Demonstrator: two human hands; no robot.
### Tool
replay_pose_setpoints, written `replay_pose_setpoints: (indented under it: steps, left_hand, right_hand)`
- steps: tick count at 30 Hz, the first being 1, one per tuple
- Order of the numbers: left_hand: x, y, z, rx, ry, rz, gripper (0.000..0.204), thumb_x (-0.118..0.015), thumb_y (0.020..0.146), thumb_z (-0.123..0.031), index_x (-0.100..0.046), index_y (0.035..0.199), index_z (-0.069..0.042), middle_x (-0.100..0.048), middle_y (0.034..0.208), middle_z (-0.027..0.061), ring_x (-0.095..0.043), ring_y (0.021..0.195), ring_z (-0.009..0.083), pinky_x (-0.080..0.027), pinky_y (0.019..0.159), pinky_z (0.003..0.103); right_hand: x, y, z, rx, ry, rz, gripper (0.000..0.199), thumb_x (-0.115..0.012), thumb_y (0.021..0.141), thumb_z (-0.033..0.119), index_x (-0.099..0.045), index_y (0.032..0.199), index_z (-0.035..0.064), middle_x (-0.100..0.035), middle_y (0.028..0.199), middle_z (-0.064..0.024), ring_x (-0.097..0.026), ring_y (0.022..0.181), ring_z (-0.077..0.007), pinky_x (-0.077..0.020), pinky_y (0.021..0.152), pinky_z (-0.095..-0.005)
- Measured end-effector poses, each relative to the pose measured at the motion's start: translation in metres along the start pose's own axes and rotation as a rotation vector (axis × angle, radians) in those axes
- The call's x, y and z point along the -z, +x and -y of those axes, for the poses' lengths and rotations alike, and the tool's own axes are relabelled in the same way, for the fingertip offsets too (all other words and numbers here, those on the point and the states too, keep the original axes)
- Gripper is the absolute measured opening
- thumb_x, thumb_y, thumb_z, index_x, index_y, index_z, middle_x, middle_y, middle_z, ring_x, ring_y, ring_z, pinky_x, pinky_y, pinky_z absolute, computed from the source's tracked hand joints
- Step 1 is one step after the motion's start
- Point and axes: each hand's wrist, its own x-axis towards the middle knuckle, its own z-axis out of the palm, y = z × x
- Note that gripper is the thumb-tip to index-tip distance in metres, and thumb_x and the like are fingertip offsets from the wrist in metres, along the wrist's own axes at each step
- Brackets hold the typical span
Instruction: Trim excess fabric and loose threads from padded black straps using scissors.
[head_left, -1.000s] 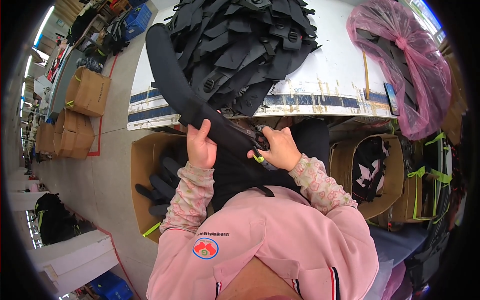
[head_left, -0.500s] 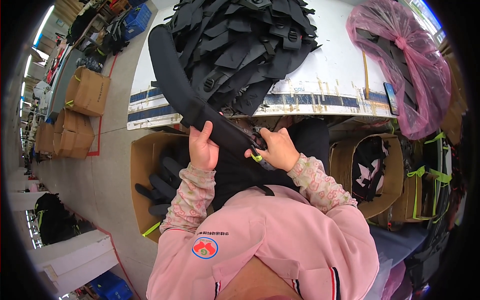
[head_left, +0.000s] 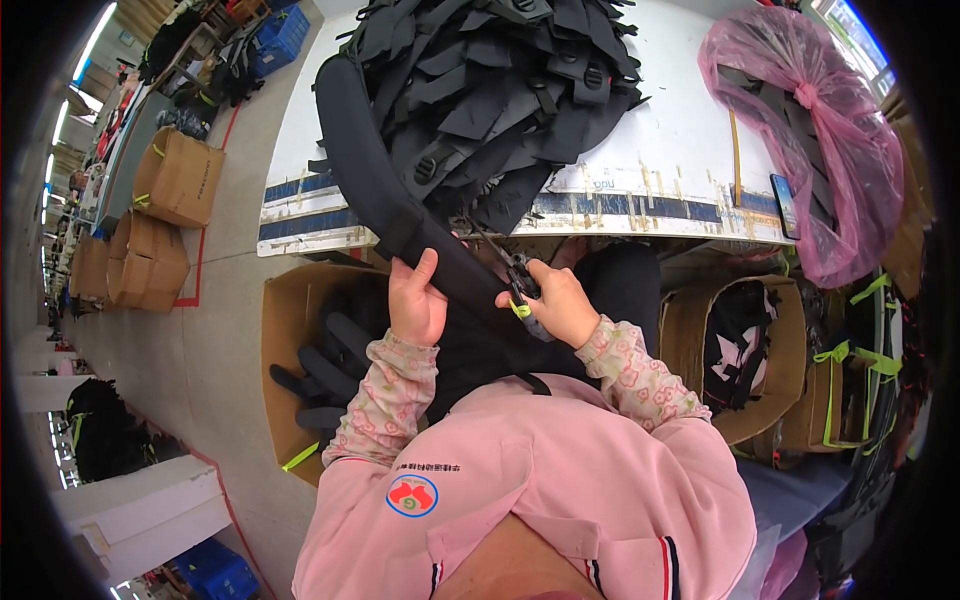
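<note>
A long black padded strap [head_left: 372, 180] runs from the upper left of the white table down to my lap. My left hand [head_left: 417, 302] grips it just below the table's front edge. My right hand [head_left: 557, 306] holds small scissors [head_left: 518, 280] with a yellow-green loop, their blades against the strap's right edge. A big heap of black straps with buckles [head_left: 500, 80] lies on the table just beyond.
A pink plastic bag of black parts [head_left: 815, 130] sits on the white table [head_left: 680, 150] at the right. An open cardboard box holding black straps [head_left: 300, 370] stands at my left, more boxes [head_left: 760, 350] at my right. Cartons [head_left: 160, 220] line the aisle at the left.
The strap's far end has swung slightly to the right over the table. Both hands keep their hold and have barely moved.
</note>
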Motion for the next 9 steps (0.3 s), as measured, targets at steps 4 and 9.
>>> replay_pose_setpoints:
  steps: [4,9]
  left_hand:
    - [-0.002,-0.003,0.008,-0.016,-0.046,-0.012,0.035,-0.052,0.091,-0.004,-0.046,0.126,-0.006,-0.055,0.123,0.0096,-0.053,0.114,0.0240,-0.039,0.102,0.040]
    - [0.013,-0.006,-0.009,-0.153,-0.010,-0.003,0.052,-0.051,0.078,0.000,-0.044,0.129,-0.004,-0.049,0.131,0.0093,-0.042,0.126,0.0246,-0.029,0.108,0.041]
  right_hand:
    - [-0.004,0.008,0.007,-0.041,0.418,0.129,0.040,-0.078,0.074,0.026,-0.055,0.087,-0.0037,-0.060,0.072,-0.0175,-0.056,0.066,-0.0231,-0.0456,0.064,-0.0328]
    - [-0.002,0.010,-0.007,0.065,0.626,0.339,0.043,-0.079,0.075,0.029,-0.059,0.099,-0.0010,-0.063,0.082,-0.0124,-0.055,0.072,-0.0155,-0.0458,0.070,-0.0310]
